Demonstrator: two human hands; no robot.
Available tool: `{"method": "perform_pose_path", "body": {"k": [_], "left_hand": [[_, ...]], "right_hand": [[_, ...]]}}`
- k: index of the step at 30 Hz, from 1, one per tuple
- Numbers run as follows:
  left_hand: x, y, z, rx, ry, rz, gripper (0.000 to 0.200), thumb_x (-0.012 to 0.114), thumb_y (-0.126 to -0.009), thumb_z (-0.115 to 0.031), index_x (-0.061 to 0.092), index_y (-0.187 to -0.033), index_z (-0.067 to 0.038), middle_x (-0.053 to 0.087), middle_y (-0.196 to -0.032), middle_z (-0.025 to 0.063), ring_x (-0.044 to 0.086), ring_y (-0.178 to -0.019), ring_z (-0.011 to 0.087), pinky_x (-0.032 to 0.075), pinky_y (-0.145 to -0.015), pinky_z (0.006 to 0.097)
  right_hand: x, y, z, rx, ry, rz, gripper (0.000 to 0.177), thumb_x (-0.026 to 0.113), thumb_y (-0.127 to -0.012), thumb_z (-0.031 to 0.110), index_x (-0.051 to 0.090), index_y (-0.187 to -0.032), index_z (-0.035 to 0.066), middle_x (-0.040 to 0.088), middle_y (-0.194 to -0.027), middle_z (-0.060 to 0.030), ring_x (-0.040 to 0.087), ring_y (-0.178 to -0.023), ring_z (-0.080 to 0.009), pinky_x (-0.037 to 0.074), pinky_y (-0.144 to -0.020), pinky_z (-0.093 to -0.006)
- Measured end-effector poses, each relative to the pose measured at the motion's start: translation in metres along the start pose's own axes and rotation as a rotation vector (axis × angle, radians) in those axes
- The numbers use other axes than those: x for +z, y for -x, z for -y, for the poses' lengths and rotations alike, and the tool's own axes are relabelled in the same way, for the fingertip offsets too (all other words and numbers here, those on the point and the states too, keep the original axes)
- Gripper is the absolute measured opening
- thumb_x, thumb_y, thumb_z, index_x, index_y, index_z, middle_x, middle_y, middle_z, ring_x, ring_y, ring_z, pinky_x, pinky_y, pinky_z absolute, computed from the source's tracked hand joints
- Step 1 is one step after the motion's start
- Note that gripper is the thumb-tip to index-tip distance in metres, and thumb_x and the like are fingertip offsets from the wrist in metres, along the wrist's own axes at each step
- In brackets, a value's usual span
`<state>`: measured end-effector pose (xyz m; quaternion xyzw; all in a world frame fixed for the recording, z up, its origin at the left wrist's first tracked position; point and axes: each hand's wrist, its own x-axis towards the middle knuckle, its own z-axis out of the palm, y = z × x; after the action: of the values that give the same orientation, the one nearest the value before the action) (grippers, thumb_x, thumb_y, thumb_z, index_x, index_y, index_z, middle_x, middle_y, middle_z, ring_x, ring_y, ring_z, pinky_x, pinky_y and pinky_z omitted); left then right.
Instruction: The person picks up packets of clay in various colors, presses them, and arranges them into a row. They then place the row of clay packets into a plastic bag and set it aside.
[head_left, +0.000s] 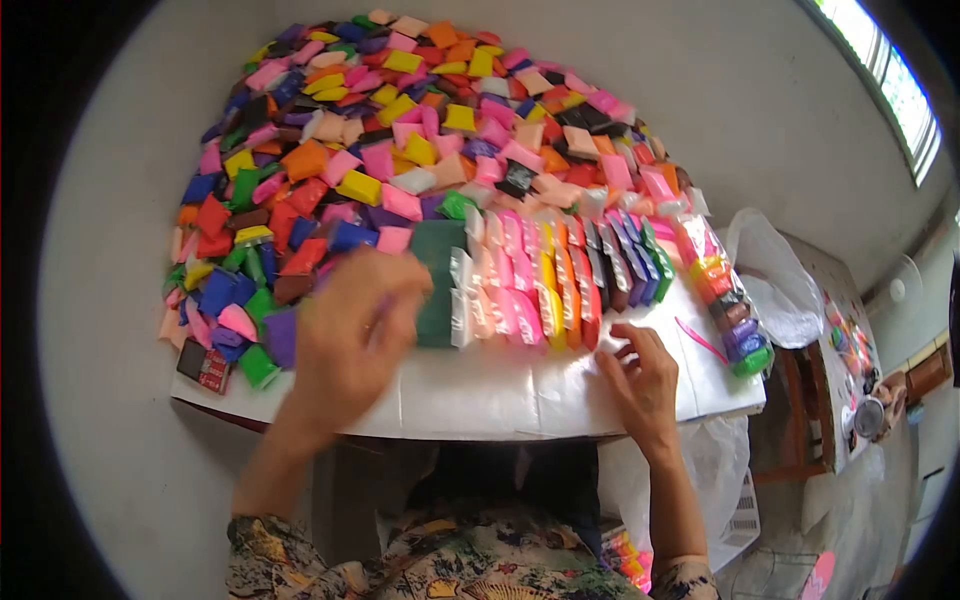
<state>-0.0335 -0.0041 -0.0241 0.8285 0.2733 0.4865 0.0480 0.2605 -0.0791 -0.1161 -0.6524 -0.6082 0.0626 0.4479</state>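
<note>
Several rows of small clay-like packets [521,265] in clear wrap stand side by side on the white tabletop [480,395], running from white and peach through pink, yellow, orange, red and black to blue and green. At their left end is a dark green block [434,300]. My left hand [355,335] is just left of this block, smeared by motion, its fingers curled in and partly hidden. Beside the lower right end of the rows, my right hand [645,385] has loosely bent fingers apart, fingertips close to the red packets, nothing visible in them.
A large heap of mixed coloured packets [400,150] covers the back and left of the table. To the right lie a long clear bag of packets [720,300] and a pink strip [702,340]. A plastic bag [770,280] hangs at the right edge.
</note>
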Motion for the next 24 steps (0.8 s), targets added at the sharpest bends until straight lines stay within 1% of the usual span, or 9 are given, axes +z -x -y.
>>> {"method": "perform_pose_path", "body": {"k": [2, 4, 6, 8, 10, 15, 18, 21, 24], "left_hand": [[-0.008, -0.031, 0.030, -0.156, 0.012, -0.002, 0.011, 0.056, -0.096, -0.003, 0.065, -0.103, 0.002, 0.068, -0.095, 0.0071, 0.063, -0.085, 0.0132, 0.050, -0.074, 0.0261], [0.001, -0.058, 0.081, -0.359, 0.249, 0.018, 0.015, 0.056, -0.098, -0.008, 0.065, -0.102, 0.003, 0.067, -0.091, 0.0047, 0.059, -0.082, 0.0100, 0.048, -0.072, 0.0244], [0.028, -0.078, 0.127, -0.257, 0.096, 0.022, 0.015, 0.058, -0.095, -0.007, 0.065, -0.103, 0.004, 0.065, -0.087, 0.0036, 0.057, -0.077, 0.0094, 0.047, -0.068, 0.0247], [0.060, -0.100, 0.164, -0.188, 0.123, 0.257, 0.025, 0.062, -0.090, -0.015, 0.067, -0.107, 0.003, 0.065, -0.086, 0.0065, 0.059, -0.074, 0.0100, 0.047, -0.065, 0.0269], [0.100, -0.126, 0.165, -0.376, -0.020, 0.440, 0.036, 0.066, -0.084, -0.028, 0.069, -0.103, 0.003, 0.066, -0.082, 0.0120, 0.061, -0.070, 0.0163, 0.049, -0.064, 0.0333], [0.187, -0.144, 0.175, -0.258, -0.289, 0.341, 0.051, 0.072, -0.079, -0.044, 0.068, -0.091, 0.005, 0.070, -0.086, 0.0226, 0.069, -0.081, 0.0379, 0.054, -0.073, 0.0470], [0.189, -0.153, 0.146, -0.305, -0.387, 0.494, 0.057, 0.075, -0.076, -0.047, 0.066, -0.096, 0.006, 0.069, -0.097, 0.0268, 0.069, -0.091, 0.0398, 0.053, -0.079, 0.0472], [0.194, -0.151, 0.135, -0.338, -0.390, 0.493, 0.049, 0.074, -0.076, -0.038, 0.070, -0.104, 0.003, 0.071, -0.106, 0.0248, 0.069, -0.098, 0.0392, 0.053, -0.087, 0.0474], [0.206, -0.149, 0.145, -0.444, -0.228, 0.364, 0.047, 0.076, -0.075, -0.034, 0.068, -0.101, 0.005, 0.070, -0.104, 0.0246, 0.069, -0.097, 0.0387, 0.053, -0.080, 0.0445]], "right_hand": [[-0.003, 0.007, 0.006, -0.003, 0.015, 0.018, 0.026, 0.073, -0.082, 0.004, 0.065, -0.106, -0.002, 0.066, -0.095, -0.0136, 0.066, -0.071, -0.0230, 0.053, -0.066, -0.0339], [-0.005, 0.013, 0.013, 0.002, 0.006, 0.025, 0.016, 0.072, -0.083, 0.003, 0.064, -0.096, -0.001, 0.064, -0.087, -0.0117, 0.064, -0.067, -0.0219, 0.051, -0.062, -0.0341], [-0.001, 0.017, 0.015, -0.028, 0.020, 0.007, 0.015, 0.072, -0.083, 0.002, 0.063, -0.095, 0.000, 0.062, -0.085, -0.0113, 0.063, -0.066, -0.0219, 0.051, -0.062, -0.0344], [0.006, 0.021, 0.012, -0.085, 0.062, -0.041, 0.015, 0.072, -0.083, 0.002, 0.062, -0.094, 0.002, 0.061, -0.084, -0.0105, 0.063, -0.065, -0.0222, 0.050, -0.061, -0.0349], [0.010, 0.022, 0.010, -0.116, 0.098, -0.067, 0.015, 0.071, -0.083, 0.001, 0.062, -0.095, 0.002, 0.061, -0.084, -0.0103, 0.063, -0.065, -0.0223, 0.050, -0.061, -0.0351], [0.009, 0.021, 0.012, -0.099, 0.073, -0.070, 0.016, 0.071, -0.082, 0.001, 0.062, -0.095, 0.002, 0.061, -0.084, -0.0101, 0.063, -0.064, -0.0222, 0.050, -0.061, -0.0351], [0.010, 0.021, 0.012, -0.109, 0.075, -0.079, 0.015, 0.071, -0.082, 0.001, 0.063, -0.095, 0.003, 0.061, -0.084, -0.0101, 0.063, -0.064, -0.0225, 0.050, -0.061, -0.0352], [0.010, 0.022, 0.011, -0.119, 0.079, -0.088, 0.015, 0.071, -0.082, 0.001, 0.062, -0.095, 0.003, 0.061, -0.084, -0.0101, 0.063, -0.064, -0.0226, 0.050, -0.061, -0.0355], [0.011, 0.022, 0.010, -0.131, 0.066, -0.102, 0.014, 0.070, -0.082, 0.000, 0.063, -0.094, 0.002, 0.062, -0.083, -0.0104, 0.062, -0.063, -0.0223, 0.050, -0.060, -0.0345]]}}
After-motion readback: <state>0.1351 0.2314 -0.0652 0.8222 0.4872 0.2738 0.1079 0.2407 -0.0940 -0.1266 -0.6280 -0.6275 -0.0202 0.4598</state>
